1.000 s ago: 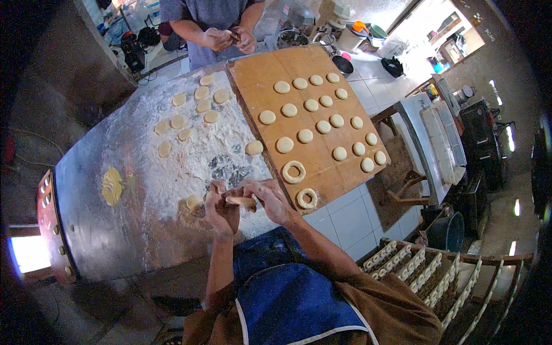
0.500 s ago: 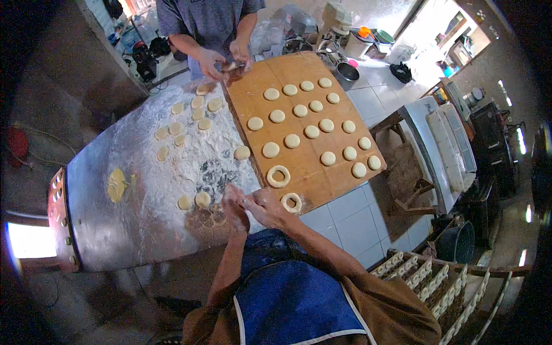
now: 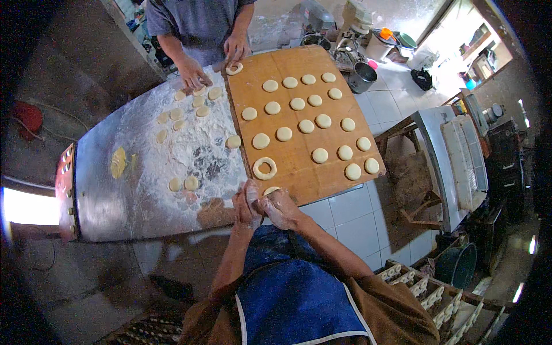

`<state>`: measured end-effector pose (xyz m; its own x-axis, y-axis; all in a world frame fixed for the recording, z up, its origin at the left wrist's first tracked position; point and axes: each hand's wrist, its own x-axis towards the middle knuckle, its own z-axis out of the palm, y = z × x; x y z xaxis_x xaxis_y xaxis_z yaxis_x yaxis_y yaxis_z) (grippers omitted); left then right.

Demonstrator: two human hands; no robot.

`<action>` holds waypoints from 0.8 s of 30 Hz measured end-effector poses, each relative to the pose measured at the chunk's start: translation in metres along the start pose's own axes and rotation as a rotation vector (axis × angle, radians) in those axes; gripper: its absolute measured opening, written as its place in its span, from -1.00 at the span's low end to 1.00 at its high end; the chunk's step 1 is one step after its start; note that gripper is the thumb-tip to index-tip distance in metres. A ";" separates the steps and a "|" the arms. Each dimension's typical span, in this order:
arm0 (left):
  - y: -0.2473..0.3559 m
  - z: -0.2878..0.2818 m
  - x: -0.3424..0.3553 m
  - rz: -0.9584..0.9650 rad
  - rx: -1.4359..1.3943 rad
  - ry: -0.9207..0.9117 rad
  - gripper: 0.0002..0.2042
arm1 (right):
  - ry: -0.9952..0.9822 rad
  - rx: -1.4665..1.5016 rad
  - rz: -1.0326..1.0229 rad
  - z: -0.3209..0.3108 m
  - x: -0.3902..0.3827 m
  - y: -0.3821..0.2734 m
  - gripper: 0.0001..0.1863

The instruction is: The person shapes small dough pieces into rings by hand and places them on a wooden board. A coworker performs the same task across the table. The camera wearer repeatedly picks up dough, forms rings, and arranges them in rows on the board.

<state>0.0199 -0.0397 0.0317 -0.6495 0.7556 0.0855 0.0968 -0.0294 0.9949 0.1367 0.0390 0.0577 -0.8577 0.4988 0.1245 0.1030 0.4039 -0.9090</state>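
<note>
The left hand (image 3: 246,204) and right hand (image 3: 280,209) sit close together, fingers curled; whether these hands grip anything, I cannot tell. At their 12 o'clock a dough ring (image 3: 257,169) lies on the wooden board (image 3: 299,179), beyond a partly hidden dough piece (image 3: 271,190); at 10 o'clock two dough discs (image 3: 191,183) rest on the floured worktop (image 3: 98,178)

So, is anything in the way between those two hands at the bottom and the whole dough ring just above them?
For the right hand, yes: a dough piece, partly hidden by that hand, lies on the wooden board between it and the dough ring. From the left hand, nothing visible blocks the way.
</note>
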 end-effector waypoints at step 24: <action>0.008 0.099 0.013 -0.119 0.611 -0.085 -0.59 | 0.408 -0.013 0.351 -0.085 -0.059 0.003 -0.60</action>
<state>0.0874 0.0346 0.0354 -0.6226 0.7807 -0.0533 0.4572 0.4182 0.7849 0.2301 0.0756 0.0814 -0.5054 0.8620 -0.0395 0.3566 0.1670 -0.9192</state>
